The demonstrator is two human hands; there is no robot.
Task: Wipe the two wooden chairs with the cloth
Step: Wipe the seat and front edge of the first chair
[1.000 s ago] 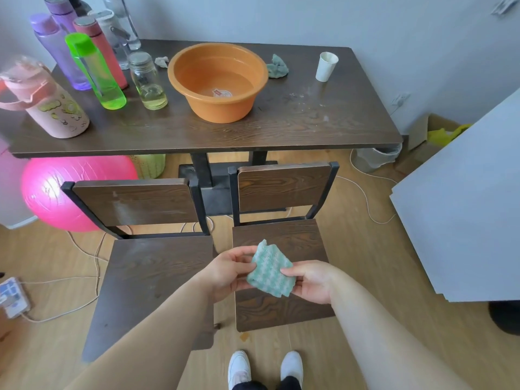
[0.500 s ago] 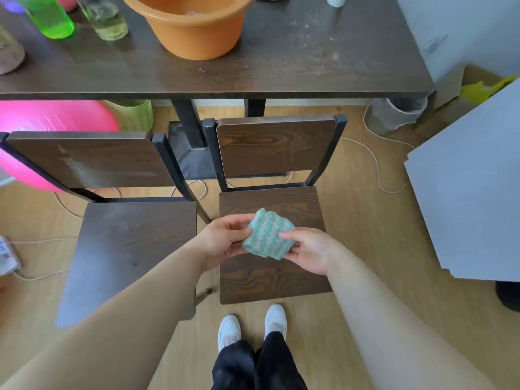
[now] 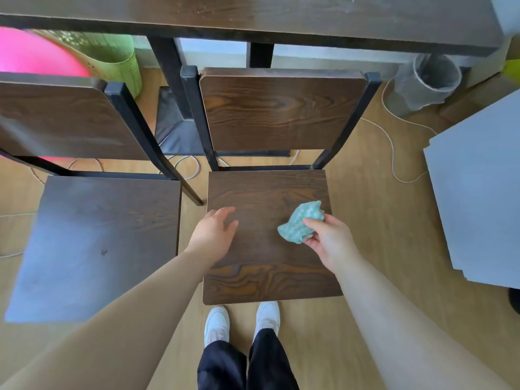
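The right hand (image 3: pixel 329 241) grips the cloth (image 3: pixel 301 223), a crumpled green-and-white piece pinched between thumb and fingers, over the right half of the right chair (image 3: pixel 267 277) seat; whether the cloth touches the wood cannot be told. The left hand (image 3: pixel 214 235) is released, fingers relaxed and slightly spread, palm down above the left edge of the same seat, holding nothing; contact with the seat cannot be told. The left chair (image 3: pixel 92 243) stands just beside the right one, its darker seat showing a pale sheen. Both chairs have black frames and face the bench (image 3: pixel 253 15), whose edge runs along the top. Behind the left chair are a pink ball (image 3: pixel 33 57) and a green basket (image 3: pixel 112 54); a grey bin (image 3: pixel 427 83) stands beyond the right chair. A white cable (image 3: pixel 394 153) trails across the floor near a grey board (image 3: pixel 484 187). White shoes (image 3: pixel 216 322) stand at the seat's front edge.
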